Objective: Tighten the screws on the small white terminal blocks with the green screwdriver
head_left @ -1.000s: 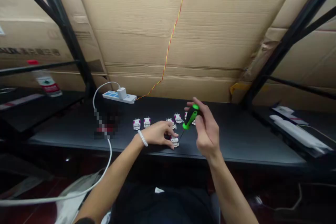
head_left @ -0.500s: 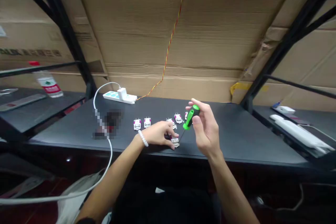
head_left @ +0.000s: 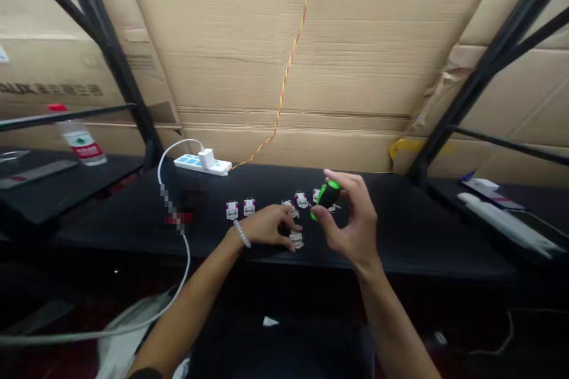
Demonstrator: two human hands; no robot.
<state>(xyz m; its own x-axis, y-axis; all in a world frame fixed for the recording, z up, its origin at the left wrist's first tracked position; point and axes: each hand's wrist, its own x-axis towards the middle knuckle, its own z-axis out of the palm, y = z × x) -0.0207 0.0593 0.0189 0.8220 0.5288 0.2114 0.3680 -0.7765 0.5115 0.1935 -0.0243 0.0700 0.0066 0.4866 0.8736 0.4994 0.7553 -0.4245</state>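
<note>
Near the table's front edge my left hand point(head_left: 271, 225) pinches a small white part point(head_left: 296, 240), pressing it to the dark tabletop. My right hand point(head_left: 351, 213) holds a screwdriver point(head_left: 329, 192) with a green and black handle, tilted above and to the right of that part. The screwdriver's shaft and tip are hard to make out against the dark table. Just behind my hands lie several similar white parts with purple sides, among them one point(head_left: 301, 199) beyond my left fingers. Two more, such as this white and purple part point(head_left: 249, 207), lie left of my left wrist.
A white power strip point(head_left: 202, 163) with a plugged-in charger lies at the back left. Its white cable point(head_left: 189, 260) runs down past my left arm. A bottle point(head_left: 84, 141) stands on the left shelf. Black metal posts point(head_left: 466, 100) flank the table; cardboard point(head_left: 355, 59) covers the back.
My right hand has shifted slightly right, and its fingers have moved around the screwdriver handle. My left hand stays on the white part. The picture's brightness has changed.
</note>
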